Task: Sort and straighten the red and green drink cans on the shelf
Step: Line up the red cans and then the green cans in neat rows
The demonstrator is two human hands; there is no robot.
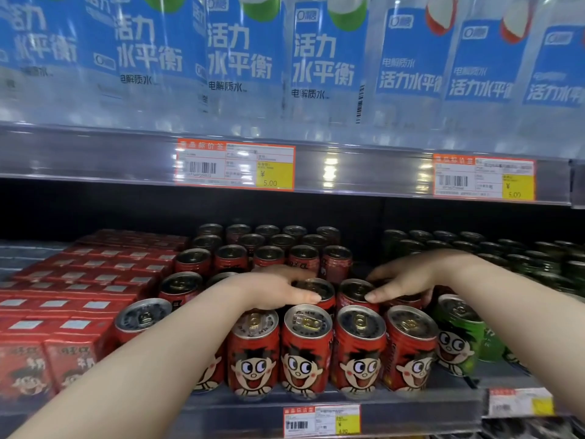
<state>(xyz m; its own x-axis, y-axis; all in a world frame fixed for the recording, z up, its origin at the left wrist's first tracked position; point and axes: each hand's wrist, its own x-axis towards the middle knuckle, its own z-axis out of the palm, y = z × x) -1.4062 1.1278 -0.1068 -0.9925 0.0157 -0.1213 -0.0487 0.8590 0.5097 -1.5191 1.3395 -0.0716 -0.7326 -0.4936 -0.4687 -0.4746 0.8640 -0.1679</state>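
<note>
Red cartoon-face cans [306,350] stand in rows on the lower shelf, several along the front edge. A green can [459,337] stands at the right end of the front row, with more green cans [519,258] behind to the right. My left hand [278,289] is wrapped over the second-row red can [318,288], thumb in front, fingers behind. My right hand [411,275] reaches over the neighbouring second-row red can [356,291], thumb on its rim, fingers curled behind the cans to its right.
Red drink cartons [79,280] fill the shelf's left side. The upper shelf rail [364,169] with price tags hangs close above the cans, carrying large water bottles [323,58]. A price tag [321,419] sits on the lower shelf's front edge.
</note>
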